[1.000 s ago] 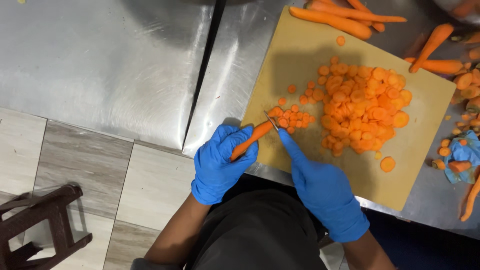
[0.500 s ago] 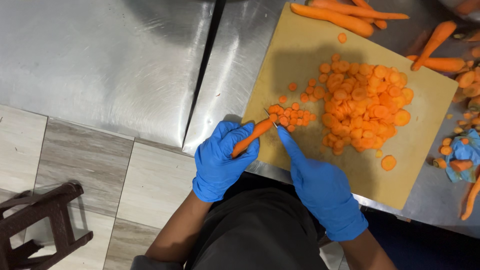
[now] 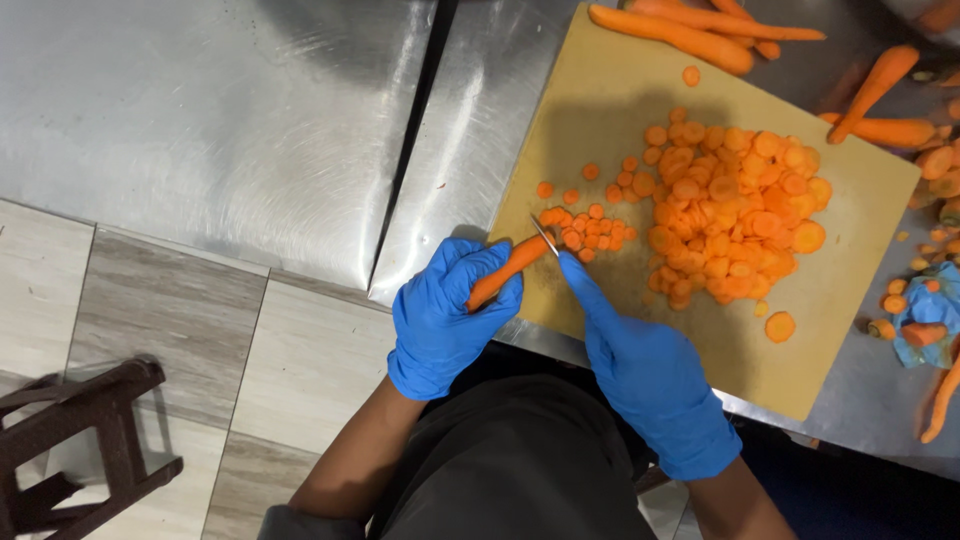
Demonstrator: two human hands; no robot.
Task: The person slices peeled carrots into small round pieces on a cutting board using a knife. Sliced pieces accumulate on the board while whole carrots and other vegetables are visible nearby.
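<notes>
Holding a carrot (image 3: 508,270) in the lower middle of the frame, the left hand (image 3: 448,315) wears a blue glove and closes its fingers around the thick end, so that the thin end points up and to the right, toward the near left corner of the cutting board (image 3: 610,110). The right hand (image 3: 648,375), also in a blue glove, is just to the right of it and grips a small knife (image 3: 545,237). Its forefinger lies stretched along the back of the blade, and the handle is hidden inside the closed hand. The blade meets the tip of the carrot at the edge of the board.

Just above the knife there is a small group of thin carrot slices (image 3: 590,230) on the board. A much bigger heap of round slices (image 3: 735,210) covers the middle of the board, and one slice lies alone near its lower right edge. The board is tan and sits tilted on a steel worktop (image 3: 200,110) that fills the upper left of the frame.

Whole carrots (image 3: 680,35) lie at the top edge of the board, and more carrots and cut ends are on the worktop at the right edge. Below the worktop, in the lower left, a tiled floor (image 3: 150,330) and a dark wooden stool (image 3: 70,440) are visible.
</notes>
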